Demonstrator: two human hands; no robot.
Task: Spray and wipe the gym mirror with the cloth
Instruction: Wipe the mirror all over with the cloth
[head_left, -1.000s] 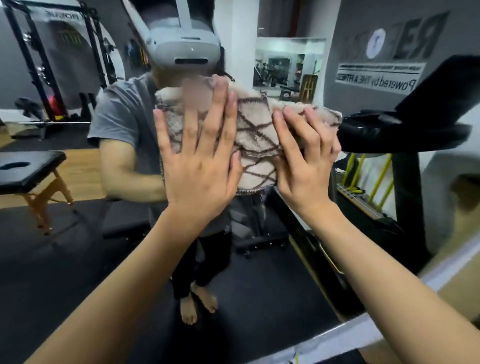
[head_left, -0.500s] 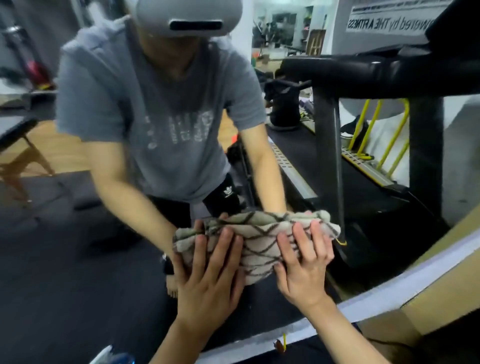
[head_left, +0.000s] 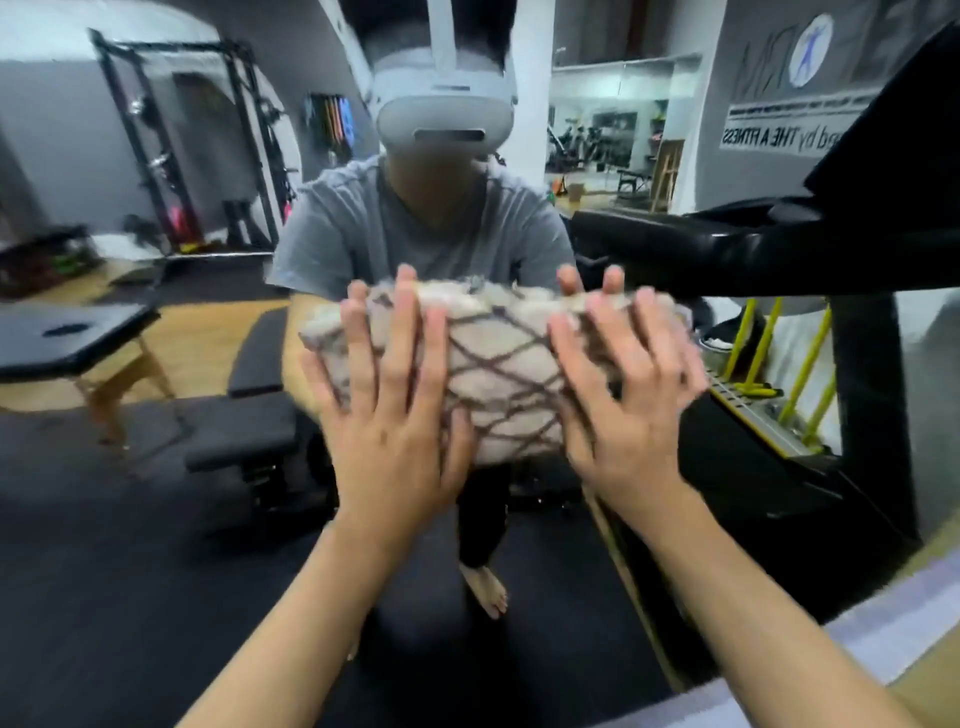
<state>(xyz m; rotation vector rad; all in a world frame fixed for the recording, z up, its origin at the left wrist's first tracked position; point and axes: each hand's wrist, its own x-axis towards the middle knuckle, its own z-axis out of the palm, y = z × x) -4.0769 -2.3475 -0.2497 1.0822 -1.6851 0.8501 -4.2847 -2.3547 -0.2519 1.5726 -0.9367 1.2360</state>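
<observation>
head | cloth (head_left: 498, 374) flat on mirror (head_left: 156, 519), centre frame | left hand (head_left: 395, 415) at its 8 o'clock, right hand (head_left: 623, 405) at 4 o'clock, both with fingers spread straight, pressing it | reflected: bench (head_left: 249, 415) at 9 o'clock, treadmill (head_left: 857, 322) at 3 o'clock

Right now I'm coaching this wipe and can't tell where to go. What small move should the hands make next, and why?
Probably slide the cloth sideways along the mirror, keeping the pressure on. Both the left hand and the right hand press it flat with straight fingers, and wide glass lies uncovered on either side.
</observation>
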